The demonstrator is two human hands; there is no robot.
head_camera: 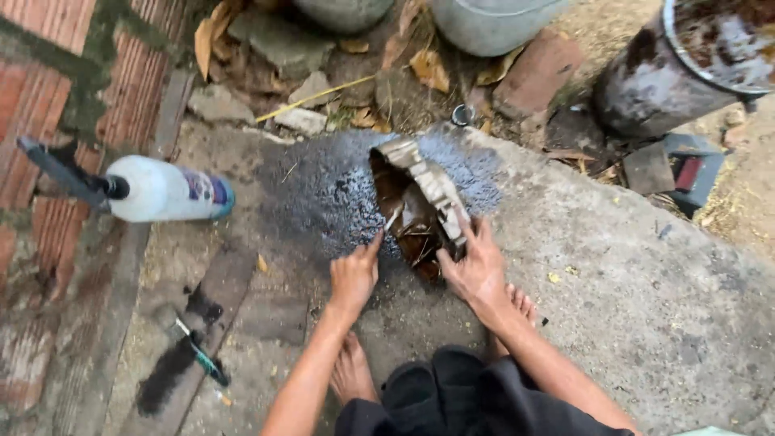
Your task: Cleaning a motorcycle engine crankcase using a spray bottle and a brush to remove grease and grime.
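The person squatted over a concrete slab (630, 266), bare feet showing below the forearms. Both hands worked at a brown, wet-looking piece of cloth or leather with a pale patterned edge (420, 202), which lay on a dark wet patch (323, 194) near the middle of the slab, running from about 11 o'clock down to 5 o'clock.

The left hand (353, 276) sat at 7 o'clock of the piece, its fingers curled loosely with the forefinger stretched up to touch the lower left edge; that grip was not closed around anything. The right hand (476, 266) lay at 5 o'clock of the piece, fingers spread and pressed against its lower right edge beside the pale band; whether the fingers actually pinched the edge could not be told.

At 9 o'clock from the hands, well apart, a white spray bottle (165, 190) with a dark nozzle lay on its side, partly over the brick paving (48, 97). At 7 o'clock a small brush with a green handle (202, 355) rested on a board. At 12 o'clock, past the wet patch, were dry leaves, stones and two grey buckets (484, 24). At 2 o'clock stood a rusty, stained metal drum (670, 81), with a dark flat box (686, 173) just below it.
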